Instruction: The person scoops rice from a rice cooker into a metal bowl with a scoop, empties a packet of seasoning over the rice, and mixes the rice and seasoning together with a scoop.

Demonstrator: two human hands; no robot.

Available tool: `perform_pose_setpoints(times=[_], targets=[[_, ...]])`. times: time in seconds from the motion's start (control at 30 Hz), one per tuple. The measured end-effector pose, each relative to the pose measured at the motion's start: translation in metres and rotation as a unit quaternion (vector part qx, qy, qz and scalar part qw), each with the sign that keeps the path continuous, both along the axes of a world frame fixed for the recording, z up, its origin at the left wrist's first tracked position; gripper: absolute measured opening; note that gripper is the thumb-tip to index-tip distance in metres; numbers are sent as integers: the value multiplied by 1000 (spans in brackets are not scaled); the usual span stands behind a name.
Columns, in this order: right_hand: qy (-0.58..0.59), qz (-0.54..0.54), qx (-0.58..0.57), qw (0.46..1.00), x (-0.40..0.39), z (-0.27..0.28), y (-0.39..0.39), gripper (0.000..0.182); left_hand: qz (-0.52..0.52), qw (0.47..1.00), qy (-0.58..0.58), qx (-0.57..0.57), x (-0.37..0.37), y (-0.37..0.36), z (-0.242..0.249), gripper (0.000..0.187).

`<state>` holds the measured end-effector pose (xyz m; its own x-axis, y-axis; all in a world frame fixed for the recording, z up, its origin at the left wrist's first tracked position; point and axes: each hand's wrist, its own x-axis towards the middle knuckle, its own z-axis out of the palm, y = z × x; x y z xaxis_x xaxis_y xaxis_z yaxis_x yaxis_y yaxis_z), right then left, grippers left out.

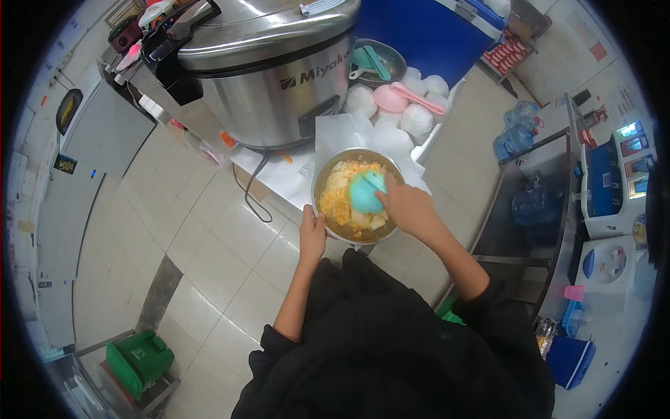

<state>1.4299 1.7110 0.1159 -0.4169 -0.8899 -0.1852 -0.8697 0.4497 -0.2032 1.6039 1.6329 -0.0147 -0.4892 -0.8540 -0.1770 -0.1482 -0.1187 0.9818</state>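
A round metal bowl point(322, 174) holds rice mixed with something orange point(336, 199), at the front edge of a white table. My left hand point(312, 234) grips the bowl's lower left rim. In my right hand point(408, 208) is a turquoise rice paddle point(366, 192), its broad end down in the rice and slightly blurred. White paper sheets point(335, 136) lie just behind the bowl. Beyond them are several round white wrapped bundles point(417, 124) with a pink paddle point(391, 98) on top.
A large steel rice cooker point(258, 91) stands behind the bowl, its cable point(255, 185) hanging over the table edge. Further back are a pan point(394, 63) with a turquoise utensil and a blue cooler box point(419, 28). A green bin point(139, 359) is at lower left.
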Motion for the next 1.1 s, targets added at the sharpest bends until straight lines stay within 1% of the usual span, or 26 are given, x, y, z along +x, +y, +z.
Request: perform_pose_setpoints(times=[0.03,0.13,0.2,0.23,0.27,0.3,0.33,0.37,0.43,0.47,0.5,0.53,0.57,0.6,0.67,0.73,0.77,0.83,0.87,0.93,1.03,1.07,1.1], targets=[[-14,-24,-25,999,10,0,-8,31,-3,1000,0,1,1,1,0,9],[2,-55,-35,998,43,-74,-34,31,0,1000,11,23,1,-1,11,10],[-14,-44,-24,999,35,-52,-27,31,11,995,57,77,1,-2,14,10],[-28,-30,-13,999,30,-41,-23,31,10,995,59,79,1,-1,11,10],[-22,-27,-11,999,30,-38,-16,31,12,997,48,53,0,-1,5,9],[-1,-34,20,999,37,-36,-5,31,16,999,35,28,-1,-1,2,9],[16,-43,50,998,42,-36,1,32,19,999,36,29,0,-1,-1,9],[17,-42,51,998,41,-44,0,32,20,999,36,33,0,1,-1,9],[-21,-20,4,1000,32,-63,-7,32,20,999,37,33,0,0,-6,9],[-23,-25,5,999,30,-48,-5,32,15,1000,17,10,1,0,-13,9],[-23,-7,37,999,24,-16,-3,32,12,1000,1,-14,0,0,-16,10],[-19,16,72,997,17,4,-2,32,13,1000,6,-12,-1,0,-12,10],[-14,20,75,997,16,3,6,32,10,1000,13,3,0,2,-5,10],[-1,3,92,996,21,-2,18,33,8,1000,19,15,2,2,-2,10],[12,-15,106,994,30,-24,20,34,9,999,35,30,2,3,-2,10],[-20,-27,32,999,40,-52,8,36,7,998,51,44,0,3,1,10],[-21,-26,32,999,40,-40,10,36,-3,997,48,58,1,2,6,10],[-36,-15,72,997,38,-5,13,38,-16,996,44,70,4,3,8,11],[-32,-14,69,997,37,-16,15,38,-12,996,50,73,3,4,7,11],[-84,-51,34,995,38,-52,23,41,-9,995,59,75,1,6,8,11],[-68,-35,58,995,39,-45,7,40,-22,993,58,104,6,2,9,12],[-71,-39,60,995,32,-30,5,40,-24,995,49,88,8,3,6,12],[-77,-77,48,993,16,-3,5,40,-28,996,44,72,5,3,4,12]])
